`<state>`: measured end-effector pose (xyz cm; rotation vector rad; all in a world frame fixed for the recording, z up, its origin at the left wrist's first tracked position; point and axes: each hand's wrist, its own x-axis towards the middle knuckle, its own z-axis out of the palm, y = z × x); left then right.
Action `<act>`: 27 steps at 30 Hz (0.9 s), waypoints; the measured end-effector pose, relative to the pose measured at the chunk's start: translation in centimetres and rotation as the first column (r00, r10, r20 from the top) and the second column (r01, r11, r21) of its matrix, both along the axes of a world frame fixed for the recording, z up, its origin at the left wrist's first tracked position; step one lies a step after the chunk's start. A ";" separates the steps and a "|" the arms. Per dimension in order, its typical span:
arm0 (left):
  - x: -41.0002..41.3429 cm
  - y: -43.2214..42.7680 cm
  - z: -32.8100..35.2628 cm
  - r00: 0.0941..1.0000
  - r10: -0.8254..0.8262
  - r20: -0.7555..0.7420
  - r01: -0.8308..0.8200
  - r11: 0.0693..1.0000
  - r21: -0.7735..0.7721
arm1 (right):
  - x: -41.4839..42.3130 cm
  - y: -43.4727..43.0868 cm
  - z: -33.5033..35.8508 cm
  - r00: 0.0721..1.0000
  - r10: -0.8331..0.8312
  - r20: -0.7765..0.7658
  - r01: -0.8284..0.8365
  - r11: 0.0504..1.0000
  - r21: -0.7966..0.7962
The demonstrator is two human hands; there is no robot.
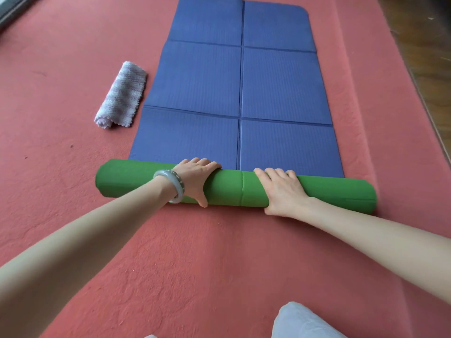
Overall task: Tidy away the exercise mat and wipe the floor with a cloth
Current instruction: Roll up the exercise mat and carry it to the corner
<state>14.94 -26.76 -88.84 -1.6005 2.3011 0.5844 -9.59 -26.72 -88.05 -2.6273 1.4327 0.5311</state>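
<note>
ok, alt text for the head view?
A person's left hand and right hand grip the rolled green end of an exercise mat; the rest lies flat, blue side up, on a red floor. A rolled pale cloth lies beside its left edge.

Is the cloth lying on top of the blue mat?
No: the rolled-up cloth lies on the red floor just left of the mat, not on its blue surface.

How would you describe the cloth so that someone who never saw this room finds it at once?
Start from the long blue exercise mat spread on the red floor. Beside its left edge lies the cloth: a small, pale, loosely rolled piece, the only fluffy thing there.
</note>
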 end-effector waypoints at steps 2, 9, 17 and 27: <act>0.3 2.0 -1.2 0.998 -0.058 0.030 0.064 0.956 -0.288 | 0.0 -1.1 0.3 1.000 -0.010 0.022 0.009 0.998 0.056; 0.2 2.4 -2.2 0.995 -0.058 0.077 0.089 0.864 -0.496 | 0.3 -2.5 1.3 1.000 0.027 -0.009 -0.026 0.992 0.122; 0.1 3.1 0.8 0.994 -0.098 0.042 0.103 0.986 -0.131 | 0.1 -2.3 2.2 0.995 -0.092 -0.033 0.096 0.841 0.533; -0.1 -0.8 2.3 0.998 0.038 -0.058 -0.016 0.937 0.350 | -0.7 3.5 0.3 0.998 0.052 -0.028 -0.053 0.998 -0.037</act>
